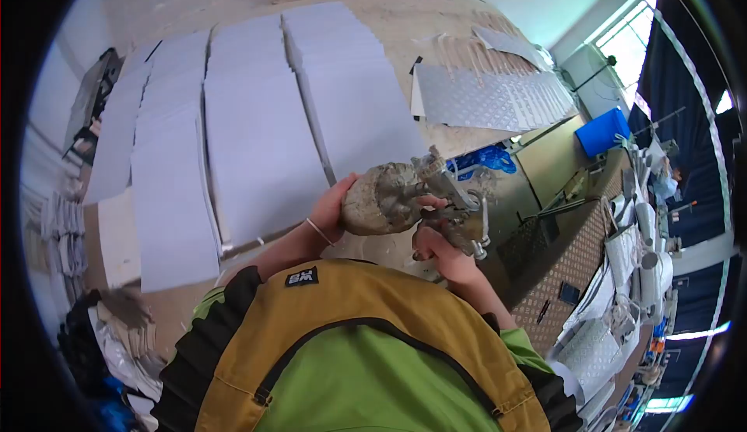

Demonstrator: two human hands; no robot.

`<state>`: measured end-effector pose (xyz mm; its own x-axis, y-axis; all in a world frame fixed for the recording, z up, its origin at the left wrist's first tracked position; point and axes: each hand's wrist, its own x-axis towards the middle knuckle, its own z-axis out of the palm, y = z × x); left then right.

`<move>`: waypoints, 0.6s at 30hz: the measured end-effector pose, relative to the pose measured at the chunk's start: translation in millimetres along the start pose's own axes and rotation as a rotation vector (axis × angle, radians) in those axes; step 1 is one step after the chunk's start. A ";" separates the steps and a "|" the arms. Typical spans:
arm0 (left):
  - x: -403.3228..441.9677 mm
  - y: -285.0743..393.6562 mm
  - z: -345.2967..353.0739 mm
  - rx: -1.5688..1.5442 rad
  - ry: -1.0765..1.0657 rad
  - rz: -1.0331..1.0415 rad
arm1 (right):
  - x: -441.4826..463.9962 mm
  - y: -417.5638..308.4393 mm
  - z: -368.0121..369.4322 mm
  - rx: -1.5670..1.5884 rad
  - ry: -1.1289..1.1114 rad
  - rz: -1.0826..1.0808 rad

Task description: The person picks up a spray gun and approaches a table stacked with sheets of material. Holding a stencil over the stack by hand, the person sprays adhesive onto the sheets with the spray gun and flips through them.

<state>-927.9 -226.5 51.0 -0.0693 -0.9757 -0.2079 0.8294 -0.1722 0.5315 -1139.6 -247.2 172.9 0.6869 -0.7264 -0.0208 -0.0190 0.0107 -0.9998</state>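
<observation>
Beige table [393, 31] under white sheets [257, 121], fanned in overlapping columns, likely to leave edges exposed. Silver embossed sheets [498, 101] spread similarly at the far right. Near the body, a crusted tool [377, 202], lumpy and round-ended with bare metal bars, raised clear of the table: left hand [336, 208] cupped around the bulb, presumably for steadiness; right hand [442, 249] curled among the bars, grip partly hidden.

Through my feed I see sheet stacks [253, 121] in side-by-side rows on the worktable [393, 23], beyond the tool [381, 198] in left hand [334, 204] and right hand [447, 253]. More sheets [490, 99] lie rightward, then a bin [601, 133]; nearer, a phone [569, 293] rests on the counter [566, 259].
</observation>
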 end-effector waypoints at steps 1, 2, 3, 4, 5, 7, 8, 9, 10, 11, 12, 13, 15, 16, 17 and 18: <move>4.2 6.3 2.3 -0.004 -0.021 -0.011 | 5.3 -2.2 5.4 0.024 0.034 0.053; 6.7 13.9 6.1 -0.037 -0.081 -0.071 | 11.0 -5.3 9.1 0.044 0.058 0.106; 5.8 22.4 9.2 -0.073 -0.132 -0.119 | 13.7 -4.2 12.8 0.067 0.102 0.109; 2.2 32.0 7.3 -0.107 -0.168 -0.147 | 15.9 0.2 19.0 0.094 0.122 0.112; 6.5 28.1 -2.7 -0.120 -0.162 -0.157 | 17.3 4.7 21.8 0.092 0.137 0.083; 19.4 26.0 -14.3 -0.139 -0.109 -0.171 | 31.5 26.6 -0.2 -0.293 -0.096 -0.244; 19.5 24.5 -12.8 -0.167 -0.076 -0.212 | 30.1 33.2 -1.7 -0.137 -0.051 -0.199; 16.4 25.4 -7.2 -0.158 -0.016 -0.200 | 31.1 35.8 -1.1 0.010 0.006 -0.133; 11.6 28.4 -5.0 -0.142 0.033 -0.200 | 38.6 32.3 3.6 0.022 -0.068 -0.122; 4.2 32.8 -13.4 -0.157 0.065 -0.157 | 44.1 25.8 10.6 0.064 -0.092 -0.095; -0.9 31.3 -20.5 -0.126 0.068 -0.099 | 45.4 20.7 13.7 0.105 -0.106 -0.065; -7.2 27.0 -25.4 -0.089 0.069 -0.049 | 44.5 19.9 15.2 0.146 -0.111 -0.035; -22.9 19.7 -30.0 -0.059 0.096 0.030 | 50.2 28.5 14.1 0.117 -0.214 0.018; -37.0 18.1 -32.9 -0.081 0.169 0.050 | 55.2 33.7 15.0 0.083 -0.286 0.061; -52.8 15.6 -36.3 -0.103 0.241 0.067 | 58.2 37.8 17.1 0.049 -0.355 0.102; -66.8 11.6 -38.7 -0.126 0.312 0.080 | 59.0 39.6 21.6 0.059 -0.390 0.105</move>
<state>-892.2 -158.0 39.3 0.1552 -0.8938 -0.4208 0.8885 -0.0600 0.4550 -1084.1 -274.8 132.0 0.9078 -0.4040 -0.1123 -0.0698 0.1185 -0.9905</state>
